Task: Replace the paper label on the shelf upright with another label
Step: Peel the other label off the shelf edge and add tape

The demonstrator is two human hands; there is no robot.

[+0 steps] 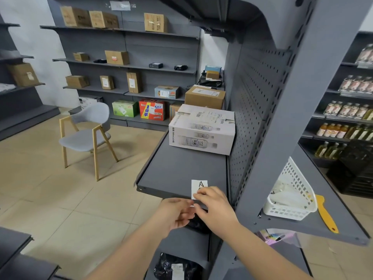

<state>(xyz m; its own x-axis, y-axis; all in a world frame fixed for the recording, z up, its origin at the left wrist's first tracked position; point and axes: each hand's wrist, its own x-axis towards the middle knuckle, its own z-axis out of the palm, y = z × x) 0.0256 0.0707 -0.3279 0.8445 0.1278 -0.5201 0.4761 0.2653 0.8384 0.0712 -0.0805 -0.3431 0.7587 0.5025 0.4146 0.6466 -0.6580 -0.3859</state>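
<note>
Grey shelf [181, 168]: white label [198, 186] marked "A" near front edge. Right hand [216, 207] pinches its lower edge; left hand [175, 215] adjacent, grip indeterminate. White basket [290, 199] holds pale items.

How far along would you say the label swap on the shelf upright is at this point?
Early to middle. Nothing looks finished. In hand: both the left hand and right hand pinch the paper label marked A at the near shelf edge. Whether it is the old or new label is unclear. Still left: fixing a label on the upright.
</note>
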